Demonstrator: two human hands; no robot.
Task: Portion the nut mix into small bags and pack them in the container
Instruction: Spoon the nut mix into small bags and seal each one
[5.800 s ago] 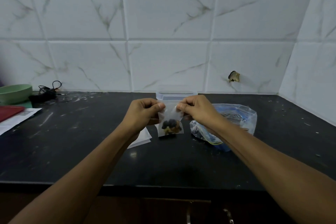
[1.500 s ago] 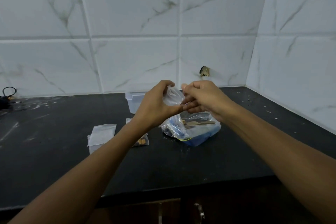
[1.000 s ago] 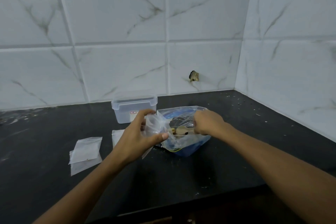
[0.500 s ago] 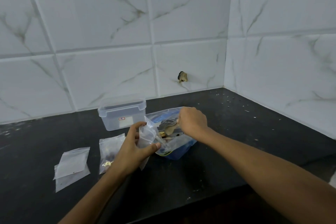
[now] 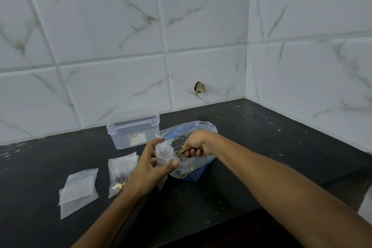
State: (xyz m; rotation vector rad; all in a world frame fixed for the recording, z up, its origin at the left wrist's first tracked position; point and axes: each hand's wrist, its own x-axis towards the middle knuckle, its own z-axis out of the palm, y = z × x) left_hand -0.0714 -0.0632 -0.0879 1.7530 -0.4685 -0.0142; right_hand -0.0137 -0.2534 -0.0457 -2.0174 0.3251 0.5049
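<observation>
Change: my right hand (image 5: 196, 144) has gone into the big nut bag (image 5: 191, 165), curled on a wooden scoop
Left grip (image 5: 150, 164): holds small bag (image 5: 164, 152) open
Meaning: filling next

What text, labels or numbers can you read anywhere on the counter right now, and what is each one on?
Nothing legible.
Clear container: small white sticker with a red frame, marks too small to read.
Large nut mix bag: faint printed lines near the right hand, too blurred to read.
Small bags: no print visible.
</observation>
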